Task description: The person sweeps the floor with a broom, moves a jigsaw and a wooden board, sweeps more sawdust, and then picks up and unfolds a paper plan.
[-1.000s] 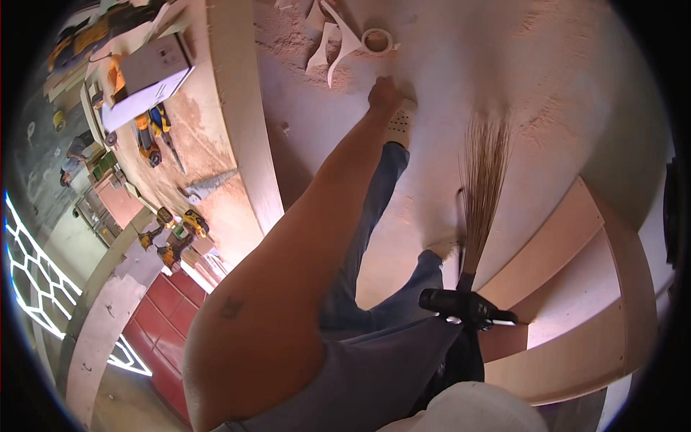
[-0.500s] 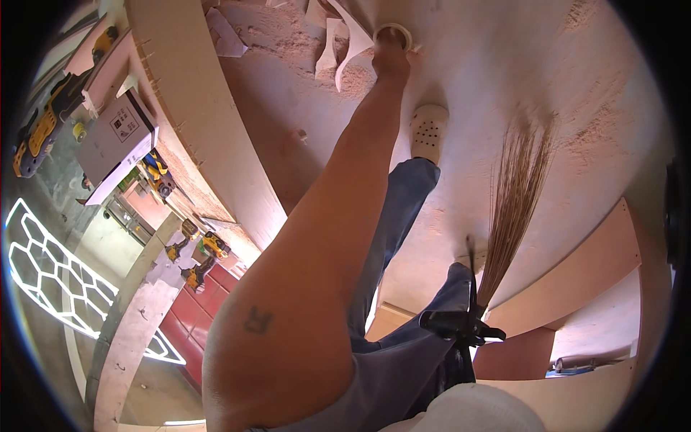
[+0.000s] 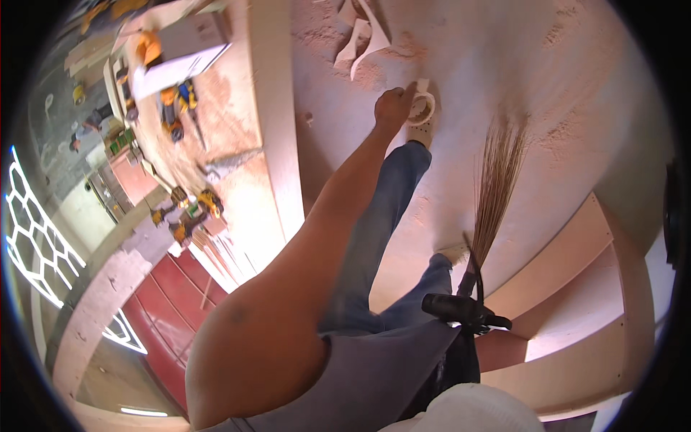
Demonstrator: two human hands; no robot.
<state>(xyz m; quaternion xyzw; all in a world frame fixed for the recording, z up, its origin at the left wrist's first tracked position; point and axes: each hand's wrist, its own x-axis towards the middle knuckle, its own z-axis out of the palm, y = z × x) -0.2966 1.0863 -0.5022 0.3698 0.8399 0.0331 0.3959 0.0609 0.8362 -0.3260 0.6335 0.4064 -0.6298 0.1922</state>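
Note:
My left hand (image 3: 393,109) is at the end of a bare arm stretched over the floor, its fingers closed on a pale ring-shaped piece (image 3: 430,108). A short tab sticks up from the ring's top; its exact kind does not show. Below the ring is a light clog (image 3: 420,135) on one foot. Thin curved offcuts (image 3: 371,42) lie on the floor beyond the hand, among sawdust. To the right, a stick broom (image 3: 498,191) has its bristles pointing away from me; its lower end meets a black object (image 3: 461,309) at my body. My right hand does not show.
On the left, a dusty wooden workbench (image 3: 241,119) bears yellow-and-black power tools (image 3: 183,216) and a white box (image 3: 191,54). Curved wooden framing (image 3: 558,270) stands at the lower right. Red panels (image 3: 169,309) are at the lower left. Sawdust (image 3: 568,137) lies across the floor.
My left hand has lifted the pale ring from beside the offcuts and drawn it nearer, over the clog. The view has shifted, showing more of the workbench.

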